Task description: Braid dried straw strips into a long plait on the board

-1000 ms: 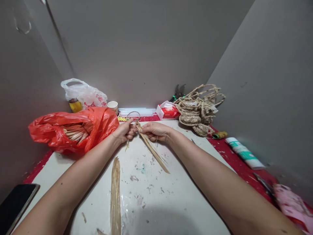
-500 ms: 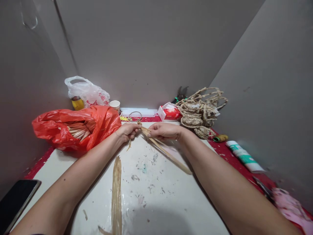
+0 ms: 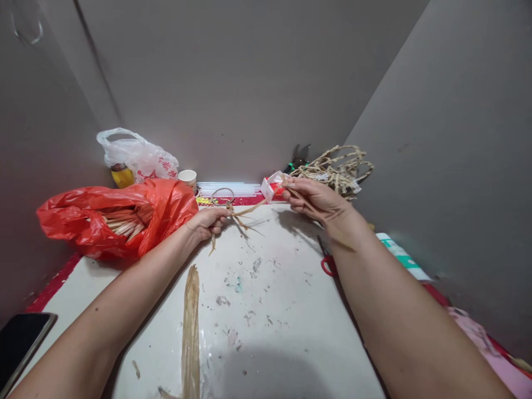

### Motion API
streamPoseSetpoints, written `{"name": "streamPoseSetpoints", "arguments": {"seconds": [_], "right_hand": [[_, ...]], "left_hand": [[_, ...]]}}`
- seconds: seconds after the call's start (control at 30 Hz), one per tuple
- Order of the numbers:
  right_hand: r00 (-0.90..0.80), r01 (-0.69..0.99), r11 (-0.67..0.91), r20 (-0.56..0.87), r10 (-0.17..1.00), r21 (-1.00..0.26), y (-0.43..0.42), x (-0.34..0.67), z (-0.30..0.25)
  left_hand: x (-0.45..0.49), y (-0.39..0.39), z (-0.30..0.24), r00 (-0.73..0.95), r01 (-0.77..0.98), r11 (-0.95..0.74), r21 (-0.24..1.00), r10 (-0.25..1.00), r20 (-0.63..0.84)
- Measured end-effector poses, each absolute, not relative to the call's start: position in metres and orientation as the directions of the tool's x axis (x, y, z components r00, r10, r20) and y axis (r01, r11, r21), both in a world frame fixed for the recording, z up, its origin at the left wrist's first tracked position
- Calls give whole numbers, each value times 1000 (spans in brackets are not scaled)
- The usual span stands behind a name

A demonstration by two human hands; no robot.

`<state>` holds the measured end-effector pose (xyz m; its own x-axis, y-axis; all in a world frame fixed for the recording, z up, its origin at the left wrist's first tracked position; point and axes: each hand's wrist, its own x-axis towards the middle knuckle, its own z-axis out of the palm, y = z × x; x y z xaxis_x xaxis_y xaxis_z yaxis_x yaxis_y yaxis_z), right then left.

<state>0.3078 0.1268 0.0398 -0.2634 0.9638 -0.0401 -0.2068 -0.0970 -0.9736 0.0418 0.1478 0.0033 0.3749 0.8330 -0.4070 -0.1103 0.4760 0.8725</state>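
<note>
My left hand (image 3: 210,221) is closed in a pinch on the base of a thin ring (image 3: 223,189) wrapped with dried plant strip. Short loose ends stick out below the fingers. A dried strip (image 3: 251,209) runs from there to my right hand (image 3: 307,198), whose fingers are closed on its other end, raised near the tissue pack. A wide flat length of dried husk (image 3: 191,332) lies on the white board (image 3: 266,310) nearer to me. Red-handled scissors (image 3: 327,265) show partly behind my right forearm.
To the left stands a red plastic bag (image 3: 174,205) of dried strips, with a white bag (image 3: 143,158) and paper cup (image 3: 188,178) behind. At the back lie clear sticks (image 3: 228,188), a tissue pack (image 3: 269,185), pruners (image 3: 300,156) and coiled rope (image 3: 336,172). A phone (image 3: 25,343) lies near left.
My right hand has moved up and right, drawing the strip out from the ring. The red-handled scissors have come into view. My left hand still pinches the ring.
</note>
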Motion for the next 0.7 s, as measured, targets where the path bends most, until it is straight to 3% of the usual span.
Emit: {"name": "streamPoseSetpoints", "arguments": {"seconds": [0.17,0.27,0.33,0.43,0.5,0.7], "right_hand": [[-139,-392,-55,0,990,-918,131,313,43],[-108,-253,-94,-68,992,-963,133,292,41],[-89,-52,-125,-120,989,-991,133,265,35],[-192,219,-139,-182,964,-966,128,223,23],[-219,251,-137,-194,956,-958,124,204,16],[-346,121,-279,-304,887,-952,123,204,7]], "left_hand": [[39,149,6,478,-89,522,848,770,-423],[38,150,6,487,-85,532,843,760,-430],[38,151,5,500,-81,541,837,749,-435],[37,153,4,519,-75,549,832,734,-438],[36,155,3,531,-67,555,829,724,-441],[37,156,1,515,-32,533,845,734,-443]]}}
